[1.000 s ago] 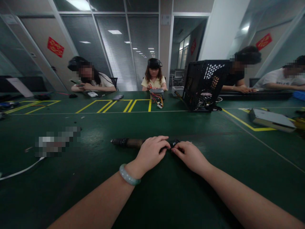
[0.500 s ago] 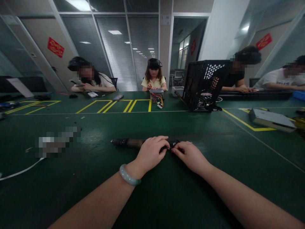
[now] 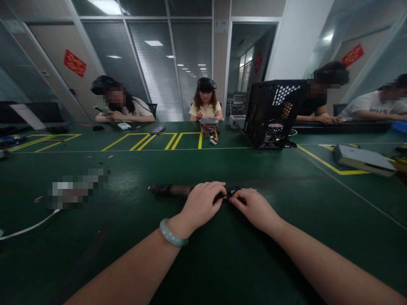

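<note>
A slim electric screwdriver [image 3: 179, 191] lies on the green tabletop, its black nose and short metal bit pointing left. My left hand [image 3: 203, 197] is closed over its rear part, which the fingers mostly hide. Close to that end, my right hand [image 3: 254, 207] pinches a black cable [image 3: 234, 189] between thumb and fingers. The fingertips of both hands nearly meet at the screwdriver's rear. Whether the cable's plug sits in the screwdriver cannot be made out.
To the left lies a blurred-out object with a white cable [image 3: 30, 232]. A black computer case [image 3: 270, 114] stands at back right, a silver box [image 3: 364, 159] farther right. Across the table, a power supply with loose wires [image 3: 210, 129] sits before a person. Several people sit around.
</note>
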Demonstrator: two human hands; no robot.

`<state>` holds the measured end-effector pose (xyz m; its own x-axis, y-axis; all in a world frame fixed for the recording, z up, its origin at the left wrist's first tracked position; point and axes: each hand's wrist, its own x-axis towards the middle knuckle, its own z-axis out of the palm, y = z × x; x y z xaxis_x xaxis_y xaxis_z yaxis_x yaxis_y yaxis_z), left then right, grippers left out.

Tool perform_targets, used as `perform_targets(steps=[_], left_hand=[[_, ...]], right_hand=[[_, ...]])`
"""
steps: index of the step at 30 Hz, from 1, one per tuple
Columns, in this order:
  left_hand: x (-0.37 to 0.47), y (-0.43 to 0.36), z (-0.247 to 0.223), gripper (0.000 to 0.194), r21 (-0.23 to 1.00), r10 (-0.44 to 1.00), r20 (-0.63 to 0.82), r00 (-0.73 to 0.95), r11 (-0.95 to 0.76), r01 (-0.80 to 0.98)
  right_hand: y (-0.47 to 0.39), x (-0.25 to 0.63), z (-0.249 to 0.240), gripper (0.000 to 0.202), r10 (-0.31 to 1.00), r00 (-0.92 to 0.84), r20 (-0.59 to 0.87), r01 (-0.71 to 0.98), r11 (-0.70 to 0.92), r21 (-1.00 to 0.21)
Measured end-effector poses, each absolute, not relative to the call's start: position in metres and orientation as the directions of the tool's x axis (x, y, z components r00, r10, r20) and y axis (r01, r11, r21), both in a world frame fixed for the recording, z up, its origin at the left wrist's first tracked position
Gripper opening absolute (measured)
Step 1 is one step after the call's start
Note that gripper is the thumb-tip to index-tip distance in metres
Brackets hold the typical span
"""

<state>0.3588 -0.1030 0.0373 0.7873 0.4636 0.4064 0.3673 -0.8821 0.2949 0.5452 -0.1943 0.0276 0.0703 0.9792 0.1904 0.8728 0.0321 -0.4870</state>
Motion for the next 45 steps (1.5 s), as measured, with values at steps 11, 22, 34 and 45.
perform_targets(steps=[11, 22, 34, 45], left_hand=[[0.3567, -0.1025, 0.038, 0.017, 0.257, 0.425, 0.39, 0.817, -0.902, 0.347], [0.3586, -0.1027, 0.0362, 0.018, 0.281, 0.46, 0.404, 0.791, -0.885, 0.371], [0.355, -0.1009, 0.0361, 0.018, 0.248, 0.402, 0.371, 0.837, -0.912, 0.328], [0.3581, -0.1026, 0.037, 0.02, 0.303, 0.463, 0.409, 0.786, -0.882, 0.362]], right_hand=[[-0.1941, 0.5471, 0.0246, 0.02, 0.979, 0.061, 0.194, 0.862, 0.046, -0.504], [-0.1932, 0.5468, 0.025, 0.02, 0.977, 0.056, 0.207, 0.859, 0.058, -0.508], [-0.1947, 0.5464, 0.0271, 0.021, 0.98, 0.061, 0.19, 0.868, 0.042, -0.495], [-0.1932, 0.5462, 0.026, 0.02, 0.977, 0.057, 0.205, 0.861, 0.056, -0.505]])
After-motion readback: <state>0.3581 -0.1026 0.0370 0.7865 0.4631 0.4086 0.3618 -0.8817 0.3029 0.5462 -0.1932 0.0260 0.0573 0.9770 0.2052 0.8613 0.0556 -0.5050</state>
